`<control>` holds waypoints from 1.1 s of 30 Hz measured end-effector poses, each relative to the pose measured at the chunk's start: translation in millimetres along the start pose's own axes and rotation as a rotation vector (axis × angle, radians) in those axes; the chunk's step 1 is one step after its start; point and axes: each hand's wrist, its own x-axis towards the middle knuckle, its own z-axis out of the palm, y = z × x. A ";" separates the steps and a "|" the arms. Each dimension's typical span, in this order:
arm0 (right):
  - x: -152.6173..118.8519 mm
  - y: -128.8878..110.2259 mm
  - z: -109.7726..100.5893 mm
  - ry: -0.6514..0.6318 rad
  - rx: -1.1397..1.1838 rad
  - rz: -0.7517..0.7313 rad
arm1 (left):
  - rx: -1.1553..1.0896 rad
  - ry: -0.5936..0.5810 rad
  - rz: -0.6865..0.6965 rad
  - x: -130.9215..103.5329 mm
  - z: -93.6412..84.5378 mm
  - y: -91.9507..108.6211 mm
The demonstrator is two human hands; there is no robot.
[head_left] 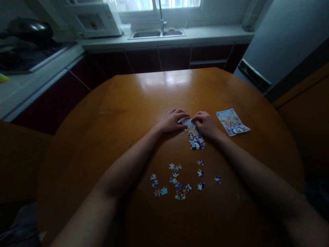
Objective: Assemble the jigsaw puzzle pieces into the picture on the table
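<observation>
A partly joined jigsaw puzzle (195, 134) lies flat on the wooden table, its left side jagged. My left hand (174, 120) rests at its upper left, thumb and fingers apart around the corner, fingertips near the top edge. At the upper right, my right hand (205, 123) touches the puzzle with its fingers curled together; whatever they may pinch is hidden. Nearer to me lie several loose pieces, among them a light blue piece (163, 191), a cluster in the middle (179, 187) and a single piece (218, 179) at the right.
A creased picture sheet (232, 122) lies right of my right hand on the table (108, 113). Beyond the table are a counter with a sink (157, 34), a white microwave (96, 20), a stove with a dark pan (30, 29), and a fridge (285, 37) at the right.
</observation>
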 end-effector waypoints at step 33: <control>-83.1 -178.9 -39.6 -0.964 -0.250 -0.499 | -0.143 0.123 -0.015 3.8 2.5 0.4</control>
